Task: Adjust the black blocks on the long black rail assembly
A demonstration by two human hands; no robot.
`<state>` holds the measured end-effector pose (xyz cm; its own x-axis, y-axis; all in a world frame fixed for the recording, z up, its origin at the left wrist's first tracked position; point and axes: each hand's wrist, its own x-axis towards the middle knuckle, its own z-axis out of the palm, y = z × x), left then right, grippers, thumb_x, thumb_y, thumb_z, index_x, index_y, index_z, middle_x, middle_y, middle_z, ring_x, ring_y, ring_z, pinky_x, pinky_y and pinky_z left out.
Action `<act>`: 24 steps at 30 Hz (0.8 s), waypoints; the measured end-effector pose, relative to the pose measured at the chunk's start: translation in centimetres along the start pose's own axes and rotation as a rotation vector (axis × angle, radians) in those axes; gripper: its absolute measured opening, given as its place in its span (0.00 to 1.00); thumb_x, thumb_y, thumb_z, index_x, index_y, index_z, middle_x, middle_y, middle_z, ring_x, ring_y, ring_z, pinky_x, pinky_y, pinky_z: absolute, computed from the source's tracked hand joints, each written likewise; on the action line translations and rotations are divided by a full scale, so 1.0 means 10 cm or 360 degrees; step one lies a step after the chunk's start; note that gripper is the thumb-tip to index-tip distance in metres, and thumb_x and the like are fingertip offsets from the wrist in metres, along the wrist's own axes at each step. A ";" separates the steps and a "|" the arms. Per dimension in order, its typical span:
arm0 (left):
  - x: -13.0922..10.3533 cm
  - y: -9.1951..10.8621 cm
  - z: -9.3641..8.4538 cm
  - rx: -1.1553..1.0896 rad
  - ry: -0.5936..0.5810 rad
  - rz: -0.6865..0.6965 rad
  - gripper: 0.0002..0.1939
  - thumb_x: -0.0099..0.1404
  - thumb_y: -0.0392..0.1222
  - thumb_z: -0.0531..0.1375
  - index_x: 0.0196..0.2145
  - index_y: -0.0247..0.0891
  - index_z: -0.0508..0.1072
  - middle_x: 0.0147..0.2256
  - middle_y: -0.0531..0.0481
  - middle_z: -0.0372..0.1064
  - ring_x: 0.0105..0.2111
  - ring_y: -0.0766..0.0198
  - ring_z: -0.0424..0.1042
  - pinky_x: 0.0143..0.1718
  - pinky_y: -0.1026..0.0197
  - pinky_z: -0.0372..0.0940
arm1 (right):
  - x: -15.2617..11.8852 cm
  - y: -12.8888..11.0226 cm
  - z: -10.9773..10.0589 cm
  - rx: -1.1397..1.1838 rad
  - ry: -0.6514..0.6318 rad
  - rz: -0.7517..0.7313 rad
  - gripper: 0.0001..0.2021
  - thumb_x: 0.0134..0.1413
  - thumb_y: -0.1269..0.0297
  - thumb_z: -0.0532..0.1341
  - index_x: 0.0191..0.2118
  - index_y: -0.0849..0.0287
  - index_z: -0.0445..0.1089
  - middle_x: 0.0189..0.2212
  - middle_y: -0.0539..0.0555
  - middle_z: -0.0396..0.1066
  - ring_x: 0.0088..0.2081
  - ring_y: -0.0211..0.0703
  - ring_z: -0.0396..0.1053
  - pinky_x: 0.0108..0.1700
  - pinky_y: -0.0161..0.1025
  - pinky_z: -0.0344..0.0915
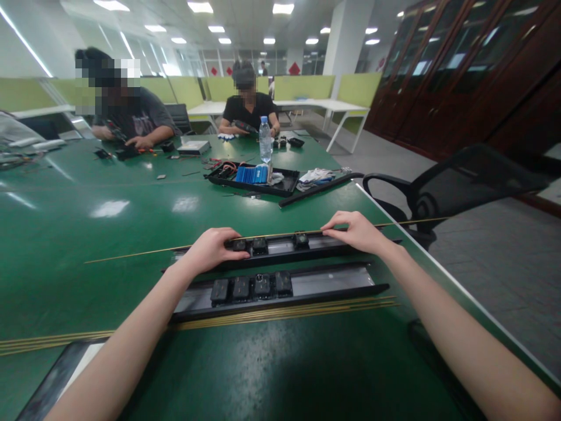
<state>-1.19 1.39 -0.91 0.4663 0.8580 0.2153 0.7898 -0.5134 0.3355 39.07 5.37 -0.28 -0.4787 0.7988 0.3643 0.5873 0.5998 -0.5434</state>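
Observation:
A long thin brass rod [131, 255] lies along the far black channel [280, 256], with both ends reaching past it. My left hand [213, 248] is closed at the channel's left part, thumb inside beside the black blocks [260, 245] and fingers on the rod. Toward the right end, my right hand [355, 231] pinches the rod between thumb and fingertips. Closer to me sits a second black channel [333, 283] with several black blocks [241, 288] in its left half. Several more brass rods [280, 314] lie along its near side.
Beyond the channels are a black tray [284, 182] with a blue item, a water bottle [265, 140], gloves [316, 178] and a black strip [319, 190]. Two people work across the green table. An office chair [464, 175] stands at the right edge.

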 end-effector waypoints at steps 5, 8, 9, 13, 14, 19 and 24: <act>0.00 -0.01 0.01 0.0006 0.0003 0.0020 0.27 0.60 0.66 0.62 0.39 0.37 0.79 0.37 0.45 0.78 0.37 0.55 0.76 0.39 0.59 0.65 | 0.00 0.00 -0.03 -0.0037 -0.0015 0.0006 0.08 0.56 0.57 0.66 0.35 0.53 0.81 0.33 0.54 0.78 0.36 0.48 0.75 0.42 0.45 0.70; 0.00 -0.02 0.01 0.0017 0.0006 0.0032 0.27 0.60 0.66 0.62 0.39 0.38 0.78 0.37 0.45 0.78 0.37 0.55 0.76 0.39 0.59 0.65 | 0.00 0.01 -0.04 -0.0052 -0.0013 0.0018 0.08 0.56 0.57 0.66 0.35 0.52 0.81 0.33 0.54 0.78 0.36 0.48 0.75 0.43 0.45 0.70; 0.00 -0.02 0.01 0.0015 0.0005 0.0028 0.27 0.60 0.66 0.62 0.39 0.38 0.78 0.37 0.45 0.78 0.37 0.55 0.76 0.39 0.59 0.65 | -0.01 0.01 -0.04 -0.0050 -0.0013 0.0023 0.08 0.56 0.57 0.66 0.34 0.52 0.81 0.33 0.54 0.78 0.36 0.48 0.75 0.43 0.45 0.69; 0.00 -0.01 0.01 0.0005 0.0009 0.0018 0.27 0.60 0.66 0.62 0.39 0.38 0.78 0.37 0.45 0.78 0.37 0.54 0.76 0.39 0.59 0.65 | -0.01 0.01 -0.05 -0.0049 -0.0022 0.0033 0.08 0.55 0.57 0.66 0.34 0.52 0.82 0.32 0.53 0.78 0.36 0.48 0.75 0.41 0.45 0.69; 0.00 -0.01 0.01 0.0004 0.0011 0.0020 0.27 0.60 0.66 0.62 0.39 0.38 0.79 0.37 0.45 0.78 0.37 0.54 0.76 0.39 0.59 0.65 | -0.01 0.01 -0.05 -0.0052 -0.0022 0.0039 0.08 0.55 0.57 0.67 0.34 0.52 0.82 0.32 0.53 0.78 0.35 0.48 0.75 0.41 0.45 0.69; 0.00 -0.01 0.01 -0.0012 0.0008 0.0023 0.26 0.60 0.66 0.62 0.39 0.38 0.79 0.37 0.45 0.78 0.37 0.55 0.76 0.40 0.59 0.65 | 0.00 0.02 -0.08 -0.0056 -0.0037 0.0067 0.08 0.55 0.57 0.67 0.34 0.52 0.82 0.33 0.53 0.78 0.36 0.48 0.75 0.41 0.45 0.69; 0.00 -0.01 0.01 -0.0031 0.0007 0.0030 0.26 0.60 0.66 0.63 0.39 0.37 0.78 0.36 0.46 0.78 0.36 0.55 0.76 0.39 0.59 0.65 | -0.02 0.06 -0.11 -0.0054 -0.0051 0.0079 0.08 0.55 0.56 0.67 0.34 0.52 0.82 0.33 0.53 0.78 0.35 0.48 0.75 0.41 0.45 0.69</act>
<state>-1.20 1.44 -0.99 0.4795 0.8480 0.2259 0.7728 -0.5300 0.3491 40.17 5.63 0.17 -0.4688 0.8259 0.3131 0.6324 0.5613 -0.5339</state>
